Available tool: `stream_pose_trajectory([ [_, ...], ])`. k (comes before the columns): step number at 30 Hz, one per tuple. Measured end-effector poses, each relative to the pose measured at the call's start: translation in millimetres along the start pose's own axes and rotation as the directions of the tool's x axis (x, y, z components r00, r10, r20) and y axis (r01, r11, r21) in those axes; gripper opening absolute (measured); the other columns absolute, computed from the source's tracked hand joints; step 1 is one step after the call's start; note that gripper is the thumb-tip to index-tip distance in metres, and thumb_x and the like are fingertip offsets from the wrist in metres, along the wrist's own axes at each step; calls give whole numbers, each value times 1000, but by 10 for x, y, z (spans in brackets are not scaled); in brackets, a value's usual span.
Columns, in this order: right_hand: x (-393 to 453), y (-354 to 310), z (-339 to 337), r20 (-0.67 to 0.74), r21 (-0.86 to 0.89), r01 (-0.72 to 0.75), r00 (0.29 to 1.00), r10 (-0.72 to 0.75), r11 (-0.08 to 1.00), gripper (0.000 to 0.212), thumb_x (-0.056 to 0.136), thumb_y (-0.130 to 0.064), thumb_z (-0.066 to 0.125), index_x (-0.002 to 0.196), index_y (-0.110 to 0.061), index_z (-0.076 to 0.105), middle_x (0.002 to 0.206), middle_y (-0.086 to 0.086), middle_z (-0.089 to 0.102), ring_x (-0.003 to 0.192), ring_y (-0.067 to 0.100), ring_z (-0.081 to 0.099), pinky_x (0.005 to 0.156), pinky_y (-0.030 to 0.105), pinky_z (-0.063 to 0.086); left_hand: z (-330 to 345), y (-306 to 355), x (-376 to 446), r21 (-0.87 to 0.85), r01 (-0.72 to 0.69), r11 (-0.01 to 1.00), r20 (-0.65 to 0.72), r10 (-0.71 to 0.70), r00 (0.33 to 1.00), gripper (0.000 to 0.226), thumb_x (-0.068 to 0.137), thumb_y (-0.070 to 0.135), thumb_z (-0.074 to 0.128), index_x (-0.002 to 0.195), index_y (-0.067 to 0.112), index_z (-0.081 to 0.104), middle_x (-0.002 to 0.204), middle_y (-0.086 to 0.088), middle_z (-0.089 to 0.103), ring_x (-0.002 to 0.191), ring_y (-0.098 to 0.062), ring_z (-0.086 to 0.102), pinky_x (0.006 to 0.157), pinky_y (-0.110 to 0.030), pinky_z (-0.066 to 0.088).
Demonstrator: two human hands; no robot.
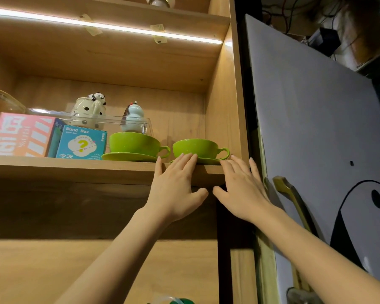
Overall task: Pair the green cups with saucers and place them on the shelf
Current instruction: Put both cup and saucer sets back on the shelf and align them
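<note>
Shelving first, since it fills most of the view: a wooden shelf unit [75, 170] with a lit LED strip [101, 25] under the board above. Off to its right stands a big grey panel [316, 106] with a black drawing on it.

Both bare hands are up at the shelf's front edge, near the right end. Left hand [176, 189] lies flat with fingers spread, fingertips reaching over the edge and touching the nearer saucer; it's not pinching anything. Right hand [241, 189] is spread the same way, flat against the front right corner, gripping nothing.

Task stuff: two glossy lime-green ceramic cups, two matching green saucers, already paired up. Left cup [134, 144] sits on its saucer [127, 157] around the middle of the front edge, right cup [195, 148] on its saucer [206, 160] right at the front right corner. Both are wide and shallow, handles pointing right, and they sit just beside each other without touching.

Further left along the edge: one pink-and-orange box [20, 134] and one teal "Blind Box" carton [81, 142]. Behind those is a clear plastic tray [92, 119] holding one spotted white panda pot [89, 111] and one pale blue gourd figure [133, 118].
</note>
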State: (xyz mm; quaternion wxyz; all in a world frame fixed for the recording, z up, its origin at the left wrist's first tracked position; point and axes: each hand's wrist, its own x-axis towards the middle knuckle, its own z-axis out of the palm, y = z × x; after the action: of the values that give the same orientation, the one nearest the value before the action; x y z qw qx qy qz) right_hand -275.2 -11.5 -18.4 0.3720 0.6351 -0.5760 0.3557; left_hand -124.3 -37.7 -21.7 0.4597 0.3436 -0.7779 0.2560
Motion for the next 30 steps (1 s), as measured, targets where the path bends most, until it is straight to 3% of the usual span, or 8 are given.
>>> stream_pose_trajectory([
  [6, 12, 16, -2, 2, 59, -5, 1000, 4, 998, 66, 91, -35, 43, 147, -19, 13, 158, 1, 18, 147, 15, 5, 118, 41, -8, -39, -99, 6, -55, 9, 998, 15, -9, 1000, 85, 68, 49, 32, 145, 22, 8, 157, 5, 8, 143, -7, 5, 116, -35, -7],
  [10, -13, -42, 37, -13, 68, 62, 998, -62, 996, 70, 91, -36, 43, 148, -28, 3, 159, -2, 12, 147, 13, 1, 117, 42, -11, -8, -158, -17, 45, 18, 999, 20, -19, 1000, 88, 69, 51, 30, 145, 16, 4, 157, -1, 3, 144, -11, 0, 115, -31, -7],
  [22, -31, -96, 78, -57, 111, 46, 998, -40, 993, 66, 91, -35, 45, 147, -26, 12, 157, -2, 19, 146, 13, 7, 120, 40, -4, 24, -160, -16, 28, -12, 1000, -4, 13, 1000, 90, 66, 52, 32, 144, 14, 8, 156, -3, 12, 144, -14, 5, 115, -31, -7],
  [30, -46, -117, 142, -99, 296, 23, 995, 7, 955, 65, 89, -28, 50, 145, -28, 17, 156, -5, 20, 146, 11, 8, 117, 34, -7, 18, -208, -39, -73, -42, 996, -32, 40, 999, 101, 54, 60, 21, 145, 17, 11, 156, -1, 13, 144, -11, 4, 112, -26, -10],
])
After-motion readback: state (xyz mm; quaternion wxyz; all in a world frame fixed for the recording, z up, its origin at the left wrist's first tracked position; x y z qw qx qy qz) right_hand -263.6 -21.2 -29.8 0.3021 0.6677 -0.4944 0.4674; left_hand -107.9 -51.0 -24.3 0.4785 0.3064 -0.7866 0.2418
